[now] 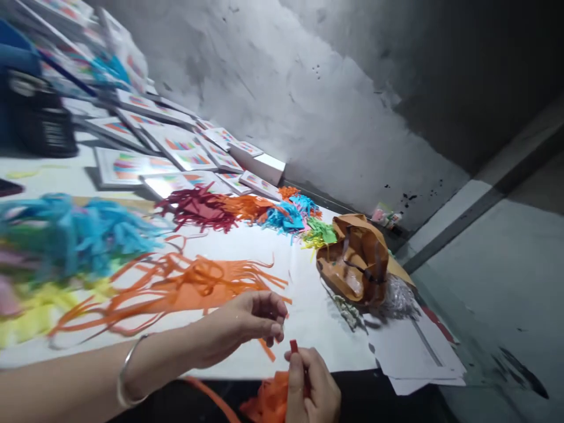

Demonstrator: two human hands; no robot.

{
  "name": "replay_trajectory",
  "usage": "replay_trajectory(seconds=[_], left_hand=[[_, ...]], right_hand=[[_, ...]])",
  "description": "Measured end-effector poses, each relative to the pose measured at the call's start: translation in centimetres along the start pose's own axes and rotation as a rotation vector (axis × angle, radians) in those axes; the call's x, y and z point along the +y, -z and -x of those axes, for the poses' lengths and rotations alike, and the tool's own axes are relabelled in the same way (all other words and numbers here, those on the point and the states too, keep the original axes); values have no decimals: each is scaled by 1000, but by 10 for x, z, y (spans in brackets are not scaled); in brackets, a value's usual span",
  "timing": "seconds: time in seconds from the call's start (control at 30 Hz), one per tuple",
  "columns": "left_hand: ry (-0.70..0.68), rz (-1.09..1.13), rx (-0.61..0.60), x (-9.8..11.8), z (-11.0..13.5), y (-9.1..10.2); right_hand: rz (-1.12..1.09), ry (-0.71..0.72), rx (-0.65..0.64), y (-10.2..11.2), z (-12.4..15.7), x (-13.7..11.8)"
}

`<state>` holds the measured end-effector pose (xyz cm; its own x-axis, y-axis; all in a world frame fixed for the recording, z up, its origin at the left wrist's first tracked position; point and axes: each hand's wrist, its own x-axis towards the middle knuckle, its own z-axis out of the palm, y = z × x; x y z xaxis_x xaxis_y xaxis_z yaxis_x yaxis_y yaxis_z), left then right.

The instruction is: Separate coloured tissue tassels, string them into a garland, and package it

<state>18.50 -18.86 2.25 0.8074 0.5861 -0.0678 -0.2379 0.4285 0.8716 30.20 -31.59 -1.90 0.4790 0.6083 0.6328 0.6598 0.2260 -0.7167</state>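
My right hand (314, 385), low in the middle, is closed, with thumb and fingers pinching an orange-red strip (294, 346) whose short end sticks up. Bunched orange material (268, 399) hangs beside that hand, over the table's near edge. Just above and to the left is my left hand (255, 320), with a silver bangle on the wrist. Its fingers are loosely curled with a gap to the thumb, and nothing shows between them. Behind the left hand, a fringed orange piece (189, 288) with long loose strips lies on the white table.
Blurred blue fringe (88, 235) and yellow fringe (39, 311) lie at left. Dark red fringe (202, 208) and other coloured bundles line the back. Beyond them are white printed boxes (180, 147). A crumpled brown bag (356, 258) and white sheets (409, 352) sit at right, near the wall.
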Motion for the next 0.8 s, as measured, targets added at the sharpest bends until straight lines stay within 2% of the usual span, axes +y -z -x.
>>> replay_trajectory(seconds=[0.13,0.3,0.57,0.8], left_hand=[[-70,35,82,-9,41,15],[-118,58,102,-16,71,32],[-131,-14,55,-21,85,43],[-129,-124,50,-21,91,49]], right_hand=[[-12,95,-171,-25,12,-18],[54,199,-305,-33,23,-24],[73,341,-531,-21,16,-25],[26,296,-602,-25,17,-24]])
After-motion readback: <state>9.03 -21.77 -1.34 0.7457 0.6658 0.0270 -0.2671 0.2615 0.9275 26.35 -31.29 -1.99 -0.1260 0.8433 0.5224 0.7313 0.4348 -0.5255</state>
